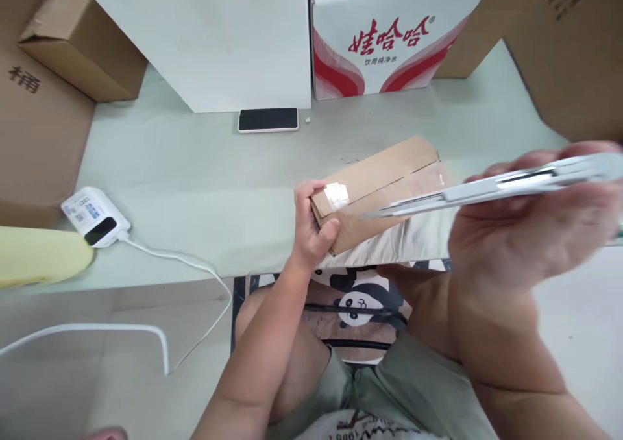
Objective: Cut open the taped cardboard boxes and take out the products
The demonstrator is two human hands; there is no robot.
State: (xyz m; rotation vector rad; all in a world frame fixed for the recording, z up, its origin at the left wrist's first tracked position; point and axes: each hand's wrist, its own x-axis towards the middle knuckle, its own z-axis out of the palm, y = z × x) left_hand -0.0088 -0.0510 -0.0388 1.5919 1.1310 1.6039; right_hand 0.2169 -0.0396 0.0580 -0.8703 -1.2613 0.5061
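A small brown cardboard box lies slanted near the front edge of the table, with clear tape and a white torn patch on top. My left hand grips its left end, thumb on the near side and fingers over the far corner. My right hand is raised at the right, wrapped round a box cutter. The thin blade points left and passes in front of the box's top; I cannot tell whether the tip touches it. A pale cloth lies partly under the box.
A phone lies behind the box, before a white carton and a red-and-white printed carton. Brown cartons stand left and right. At left, a white device trails a cable off the table edge beside a yellow object.
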